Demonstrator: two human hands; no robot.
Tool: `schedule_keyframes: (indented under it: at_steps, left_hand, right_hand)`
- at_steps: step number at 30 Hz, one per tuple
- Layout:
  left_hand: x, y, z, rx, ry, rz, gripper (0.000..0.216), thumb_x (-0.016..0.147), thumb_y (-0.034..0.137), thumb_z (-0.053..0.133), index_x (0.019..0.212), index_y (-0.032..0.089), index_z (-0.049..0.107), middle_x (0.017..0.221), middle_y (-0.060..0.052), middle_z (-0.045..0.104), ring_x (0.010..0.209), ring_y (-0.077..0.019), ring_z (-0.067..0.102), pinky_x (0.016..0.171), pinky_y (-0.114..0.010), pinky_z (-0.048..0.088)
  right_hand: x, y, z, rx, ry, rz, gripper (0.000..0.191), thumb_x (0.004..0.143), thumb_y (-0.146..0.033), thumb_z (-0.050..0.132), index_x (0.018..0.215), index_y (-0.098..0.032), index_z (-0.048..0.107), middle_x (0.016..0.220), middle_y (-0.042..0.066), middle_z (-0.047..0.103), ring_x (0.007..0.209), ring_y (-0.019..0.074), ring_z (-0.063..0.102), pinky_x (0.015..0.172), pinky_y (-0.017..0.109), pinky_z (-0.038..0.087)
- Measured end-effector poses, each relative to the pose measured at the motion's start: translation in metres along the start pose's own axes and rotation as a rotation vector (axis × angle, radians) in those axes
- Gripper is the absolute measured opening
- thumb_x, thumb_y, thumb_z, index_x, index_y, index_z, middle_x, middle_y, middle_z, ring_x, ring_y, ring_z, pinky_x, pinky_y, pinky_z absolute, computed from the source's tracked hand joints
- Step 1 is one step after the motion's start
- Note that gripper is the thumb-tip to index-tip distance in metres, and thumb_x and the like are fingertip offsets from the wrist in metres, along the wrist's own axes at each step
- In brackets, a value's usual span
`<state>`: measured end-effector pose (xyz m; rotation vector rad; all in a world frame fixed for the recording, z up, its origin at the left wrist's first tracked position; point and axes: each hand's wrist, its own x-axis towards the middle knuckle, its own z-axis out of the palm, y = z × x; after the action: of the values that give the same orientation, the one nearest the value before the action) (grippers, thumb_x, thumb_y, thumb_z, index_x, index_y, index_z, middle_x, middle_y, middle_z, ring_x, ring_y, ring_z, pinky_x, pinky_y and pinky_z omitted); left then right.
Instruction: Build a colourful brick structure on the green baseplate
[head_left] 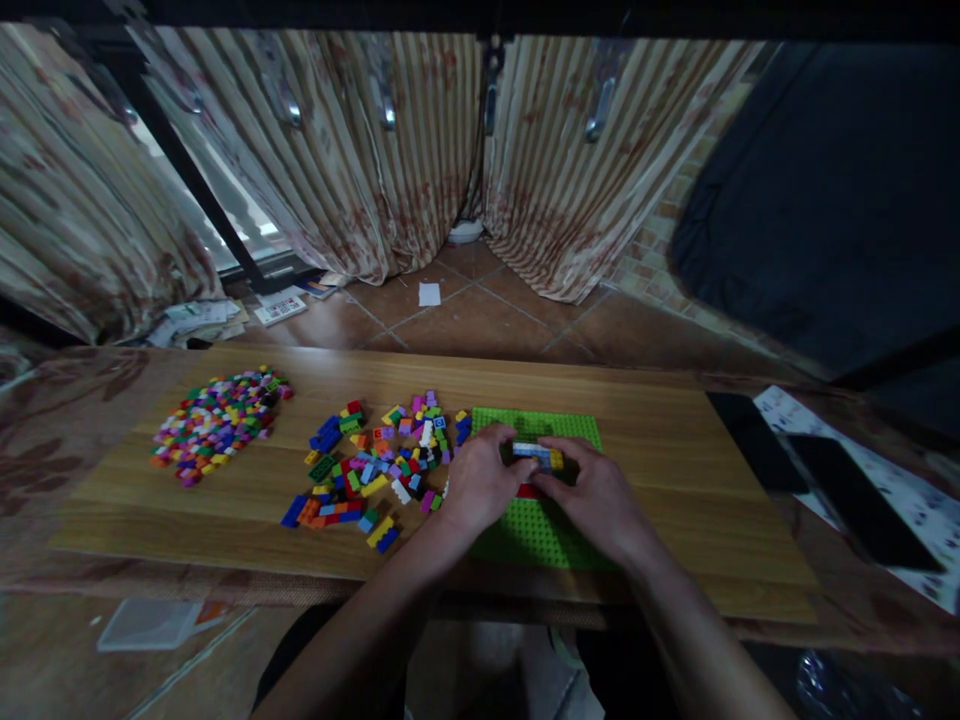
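Over a green studded baseplate [540, 540], my left hand [480, 478] and my right hand [592, 495] meet at a small row of building bricks [535, 454], pale blue with a yellow end. Fingers of my left hand close on the row's left side. At the yellow end, my right hand pinches with thumb and fingers. Just below the row a red brick [528, 491] shows on the baseplate, partly covered by my hands. Whether the row touches the baseplate cannot be made out. My fingers hide part of the bricks.
Loose larger bricks [375, 485] in many colours spread left of the baseplate. Farther left lies a heap of small bricks [221, 420] on the wooden board [675, 520]. A dark phone [862, 500] and a printed sheet [915, 515] lie at the right. Striped curtains [405, 150] hang behind.
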<state>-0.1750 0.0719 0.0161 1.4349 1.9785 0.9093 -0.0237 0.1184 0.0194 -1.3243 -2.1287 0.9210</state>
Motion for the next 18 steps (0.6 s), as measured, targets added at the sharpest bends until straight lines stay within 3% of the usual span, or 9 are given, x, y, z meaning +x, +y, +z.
schedule_keyframes:
  at_steps: [6, 10, 13, 18]
  left_hand:
    - [0.003, -0.007, -0.006, -0.138, -0.01, 0.036, 0.034, 0.082, 0.039, 0.06, 0.106, 0.015, 0.066, 0.092, -0.007, 0.071, 0.07, -0.0175, 0.063, 0.067, -0.03, 0.049]
    - [0.008, -0.015, -0.022, -0.327, 0.06, 0.095, 0.029, 0.087, 0.037, 0.053, 0.096, 0.014, 0.068, 0.087, -0.006, 0.071, 0.071, -0.0154, 0.062, 0.067, -0.027, 0.049]
    - [0.01, -0.021, -0.037, -0.422, 0.13, 0.103, 0.029, 0.087, 0.038, 0.055, 0.096, 0.014, 0.068, 0.088, -0.005, 0.071, 0.074, -0.0152, 0.063, 0.066, -0.025, 0.049]
    - [0.014, -0.028, -0.066, -0.582, 0.338, 0.004, 0.029, 0.083, 0.041, 0.06, 0.091, 0.015, 0.069, 0.079, -0.002, 0.069, 0.062, -0.011, 0.058, 0.057, -0.02, 0.046]
  right_hand:
    - [0.002, 0.01, -0.014, 0.172, 0.022, 0.068, 0.045, 0.069, -0.039, 0.073, 0.11, -0.022, 0.069, 0.103, 0.008, 0.072, 0.093, 0.0244, 0.066, 0.083, 0.042, 0.051]
    - [0.006, 0.005, -0.024, 0.434, 0.322, 0.167, 0.032, 0.069, -0.041, 0.071, 0.092, -0.019, 0.073, 0.085, 0.006, 0.074, 0.074, 0.0188, 0.067, 0.07, 0.034, 0.054]
    - [0.008, -0.001, -0.024, 0.492, 0.529, 0.175, 0.023, 0.07, -0.037, 0.072, 0.083, -0.017, 0.073, 0.08, 0.005, 0.073, 0.069, 0.0152, 0.064, 0.066, 0.03, 0.052]
    - [0.001, -0.011, -0.014, 0.423, 0.532, 0.047, 0.022, 0.077, -0.038, 0.068, 0.086, -0.018, 0.073, 0.078, 0.004, 0.072, 0.067, 0.0146, 0.063, 0.065, 0.029, 0.052]
